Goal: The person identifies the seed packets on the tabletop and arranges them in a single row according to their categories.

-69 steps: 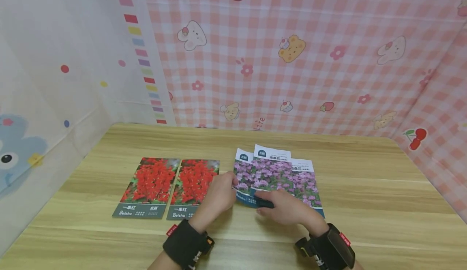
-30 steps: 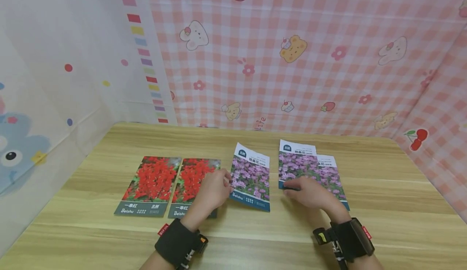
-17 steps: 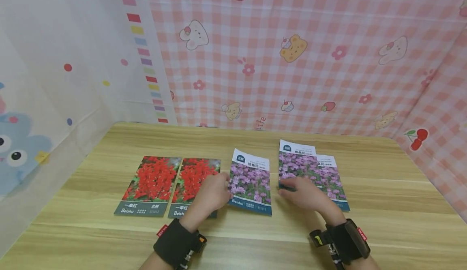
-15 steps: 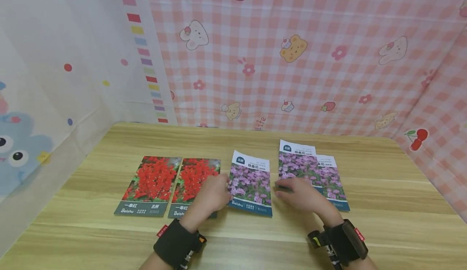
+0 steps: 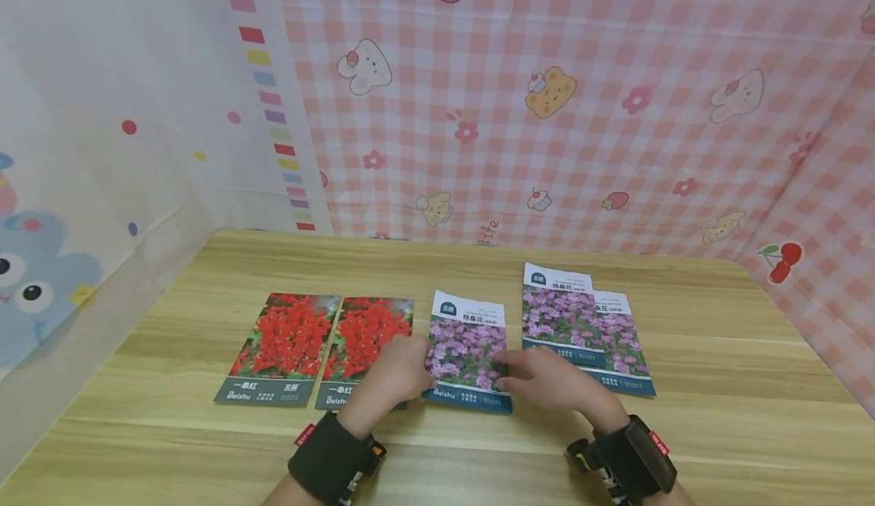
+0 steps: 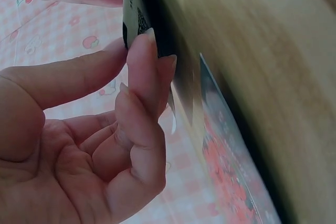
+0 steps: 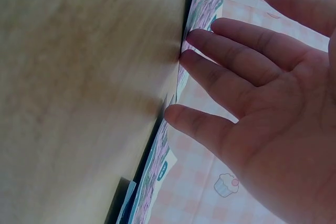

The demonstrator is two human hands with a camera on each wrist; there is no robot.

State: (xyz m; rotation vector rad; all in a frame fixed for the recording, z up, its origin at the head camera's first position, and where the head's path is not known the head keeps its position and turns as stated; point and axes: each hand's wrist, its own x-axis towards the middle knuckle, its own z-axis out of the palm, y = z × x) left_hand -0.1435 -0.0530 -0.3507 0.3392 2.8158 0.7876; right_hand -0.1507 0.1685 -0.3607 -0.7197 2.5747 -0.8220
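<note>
A purple-flower seed packet [image 5: 468,343] stands between the hands, with a white top and dark blue bottom band. My left hand [image 5: 399,365] pinches its left edge; in the left wrist view, thumb and index finger meet on the packet's printed back [image 6: 137,11]. On the other side, my right hand [image 5: 547,377] has its fingers stretched out, fingertips right at the packet's right edge. The right wrist view shows those fingers [image 7: 226,51] straight and spread, holding nothing.
Two red-flower seed packets [image 5: 290,339] lie side by side at the left, the nearer one partly behind my left hand. Beyond my right hand lies a purple packet [image 5: 557,316] overlapping another purple packet [image 5: 622,343]. Patterned cloth [image 5: 588,149] walls the wooden table [image 5: 437,460].
The purple packets have been parted, two shifted right and one staying with my left hand. My right hand has let go of its packet and moved left to the middle one, which has tipped lower.
</note>
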